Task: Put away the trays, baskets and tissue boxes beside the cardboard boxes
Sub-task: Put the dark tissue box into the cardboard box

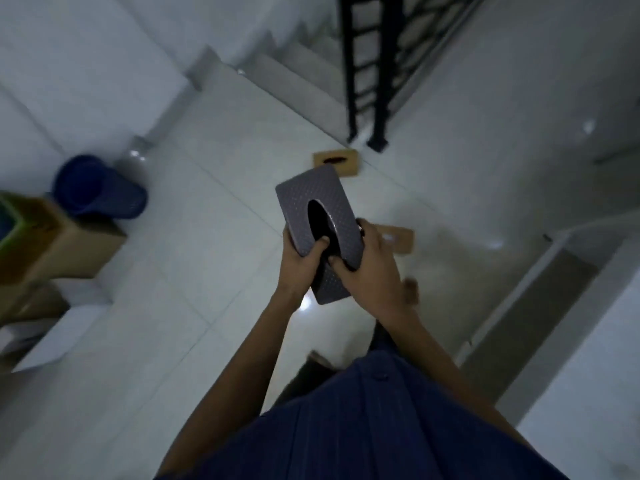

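The person holds a grey dotted tissue box (304,195) with a dark oval slot in its top, up in front of the chest, above the white tiled floor (207,237). The left hand (299,259) grips its near left edge, thumb hooked into the slot and fingers curled underneath. The right hand (367,271) grips the right side, thumb pressed on top near the slot, fingers wrapped round the far edge. A second grey dotted surface (330,289) shows just below the hands – whether it is a separate box stacked under the first I cannot tell.

On the floor beyond, a flat tan tissue box with a dark slot (336,163) lies near the foot of the black metal stair railing (367,64). Another tan box (398,239) lies closer, partly hidden behind the right hand.

At the left edge, a round blue plastic basket (100,190) lies on its side, touching an open brown cardboard box (76,244) that holds something green (14,220) – blurred, so I cannot tell what. Grey steps (294,71) rise at the top. A dark blue shirt (363,427) fills the bottom.
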